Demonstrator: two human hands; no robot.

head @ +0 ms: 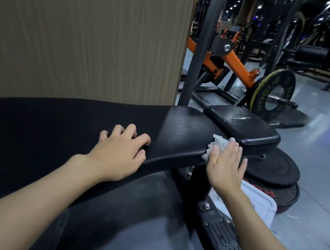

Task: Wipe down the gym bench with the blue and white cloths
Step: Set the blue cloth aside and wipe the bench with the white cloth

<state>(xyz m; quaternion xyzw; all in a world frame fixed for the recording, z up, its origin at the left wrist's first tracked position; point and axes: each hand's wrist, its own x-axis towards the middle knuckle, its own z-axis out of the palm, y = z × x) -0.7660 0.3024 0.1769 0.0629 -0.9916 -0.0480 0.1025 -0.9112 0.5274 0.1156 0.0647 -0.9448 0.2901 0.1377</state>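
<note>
The right hand [225, 167] is pressing a white cloth [216, 147] flat against the near edge of the black gym bench [180, 131], fingers spread over it rather than clenched. The left hand [121, 150] is resting empty on the pad, fingers loosely curled, bracing. No blue cloth is showing. To do this pass well, I'd judge she or he should keep the palm flat and follow the rounded lip, then cover the cracked seat pad [242, 124] beyond.
</note>
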